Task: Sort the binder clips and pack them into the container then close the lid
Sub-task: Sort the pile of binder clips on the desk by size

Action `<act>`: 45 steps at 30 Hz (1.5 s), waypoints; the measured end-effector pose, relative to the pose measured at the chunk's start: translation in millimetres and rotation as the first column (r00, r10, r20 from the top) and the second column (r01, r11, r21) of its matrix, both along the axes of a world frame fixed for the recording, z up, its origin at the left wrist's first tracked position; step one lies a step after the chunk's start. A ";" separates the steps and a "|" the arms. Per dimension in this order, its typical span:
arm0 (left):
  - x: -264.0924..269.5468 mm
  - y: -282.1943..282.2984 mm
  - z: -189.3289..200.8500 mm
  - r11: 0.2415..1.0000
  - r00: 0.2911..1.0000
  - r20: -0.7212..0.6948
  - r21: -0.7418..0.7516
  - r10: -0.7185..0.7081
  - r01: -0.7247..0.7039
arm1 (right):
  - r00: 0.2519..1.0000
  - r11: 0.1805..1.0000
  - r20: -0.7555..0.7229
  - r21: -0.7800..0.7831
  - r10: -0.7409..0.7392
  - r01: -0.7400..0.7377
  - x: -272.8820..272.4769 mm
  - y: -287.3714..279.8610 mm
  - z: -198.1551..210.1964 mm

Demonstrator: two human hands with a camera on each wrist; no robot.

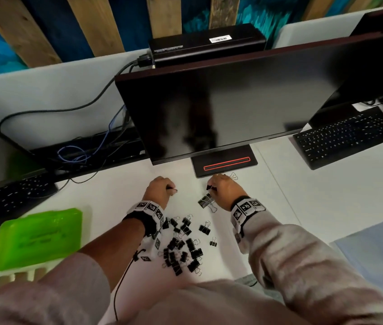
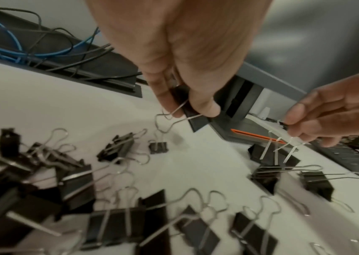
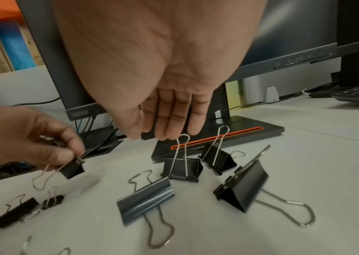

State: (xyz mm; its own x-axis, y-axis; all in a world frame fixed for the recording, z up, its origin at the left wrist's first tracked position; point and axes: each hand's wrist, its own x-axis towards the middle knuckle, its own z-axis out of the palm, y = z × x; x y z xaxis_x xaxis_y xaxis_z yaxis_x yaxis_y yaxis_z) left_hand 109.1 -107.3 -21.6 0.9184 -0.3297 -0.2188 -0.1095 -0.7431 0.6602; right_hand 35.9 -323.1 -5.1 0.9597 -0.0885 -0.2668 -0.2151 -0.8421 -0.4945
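Left hand (image 2: 180, 57) thumb and finger pinch black binder clip (image 2: 192, 113), lifted off desk. Right hand (image 3: 152, 69) fingertips pinch clip handle (image 3: 182, 138); clip body on desk.

A white counter (image 1: 291, 191) carries everything. At the lower middle of the head view a loose heap of black binder clips (image 1: 182, 248) lies on it, with a smaller cluster of larger clips (image 1: 206, 202) just above, and a green container (image 1: 38, 238) sits at the lower left. A monitor base (image 1: 225, 163) with a red slot stands at centre, a black keyboard (image 1: 342, 140) lies at the right, another keyboard (image 1: 10, 198) at the left, and pale papers (image 1: 377, 252) at the lower right.
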 end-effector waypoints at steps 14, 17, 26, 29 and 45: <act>-58.2 -45.6 19.3 0.938 0.959 -0.060 -0.235 -0.276 0.255 | 0.971 0.962 -0.133 0.162 -0.199 0.219 -46.3 5.0 21.8; -68.1 -30.9 5.9 0.910 0.897 -0.151 -0.079 -0.416 0.408 | 0.948 0.967 -0.209 0.033 -0.239 0.251 -55.7 -4.7 3.8; -90.3 -4.5 -4.1 0.820 0.854 -0.103 0.242 -0.510 0.518 | 0.863 0.913 -0.354 0.058 -0.359 0.404 -61.7 -9.9 -26.6; -85.8 9.6 -4.3 0.860 0.898 -0.040 0.274 -0.438 0.431 | 0.880 0.904 -0.288 0.087 -0.378 0.418 -60.5 -8.6 -26.5; -109.8 58.2 4.2 0.852 0.855 -0.145 0.104 -0.497 0.513 | 0.954 0.938 -0.156 0.280 0.255 -0.205 -74.6 59.2 1.3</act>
